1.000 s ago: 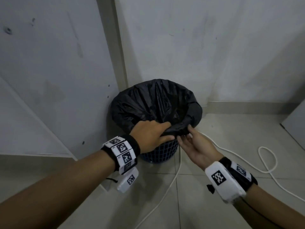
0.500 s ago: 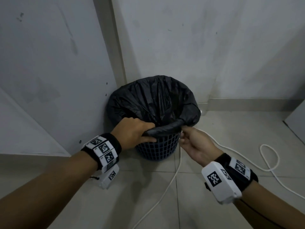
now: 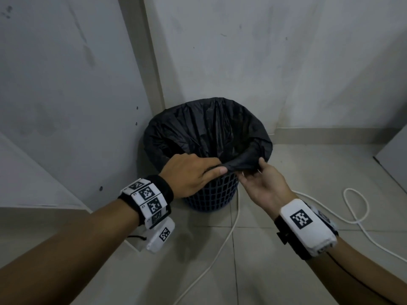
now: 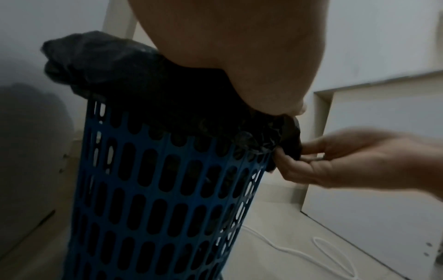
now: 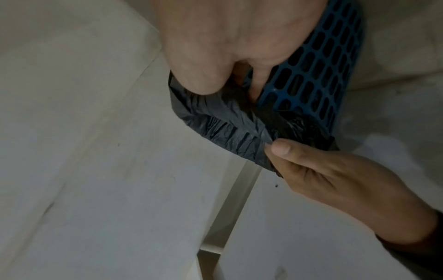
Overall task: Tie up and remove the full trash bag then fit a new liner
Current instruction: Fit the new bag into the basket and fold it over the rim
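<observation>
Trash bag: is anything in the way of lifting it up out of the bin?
Nothing visible. Both hands, left hand and right hand, already grip the trash bag at the near rim of the blue bin; the space above is open.

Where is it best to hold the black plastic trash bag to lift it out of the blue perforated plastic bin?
Probably at the black plastic trash bag's folded-over rim on the near side, from above. There it already bunches off the blue perforated plastic bin, where the left hand and right hand pinch it; elsewhere the rim lies stretched.

Bag (image 3: 207, 128) contents hidden; left hand (image 3: 191, 172) fingertips hidden.
</observation>
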